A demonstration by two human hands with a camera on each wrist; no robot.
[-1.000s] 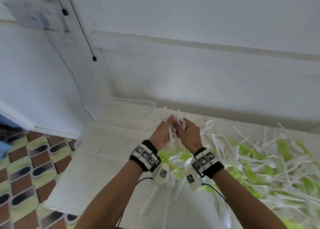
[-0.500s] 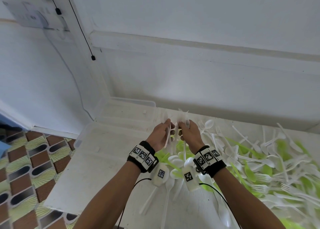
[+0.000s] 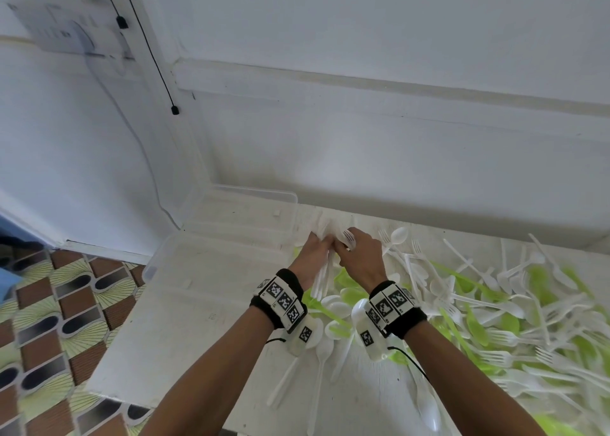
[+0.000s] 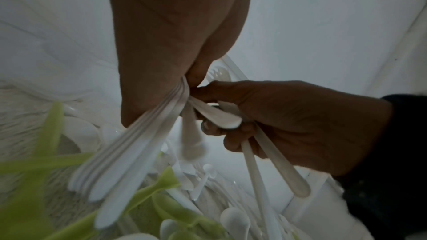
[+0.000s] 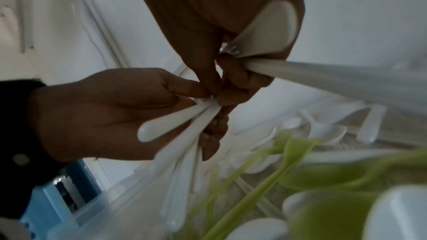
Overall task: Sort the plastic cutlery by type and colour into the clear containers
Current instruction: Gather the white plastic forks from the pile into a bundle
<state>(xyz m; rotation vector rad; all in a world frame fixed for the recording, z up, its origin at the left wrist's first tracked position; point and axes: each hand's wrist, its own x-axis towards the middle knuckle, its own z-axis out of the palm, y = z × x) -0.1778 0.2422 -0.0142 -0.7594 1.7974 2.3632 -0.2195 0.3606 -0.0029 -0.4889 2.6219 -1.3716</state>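
both hands meet above the near right corner of the far clear container [image 3: 244, 211]. the left hand [image 3: 313, 250] grips a bunch of white forks [image 4: 129, 145] by the necks, handles hanging toward the person. the right hand [image 3: 361, 254] is curled round a few white pieces [image 5: 272, 30] too, fingertips touching the left. mixed white and green cutlery [image 3: 478, 303] lies heaped on the table [image 3: 185, 320] to the right.

two hands [image 3: 336, 254], two clear containers [image 3: 231, 224]
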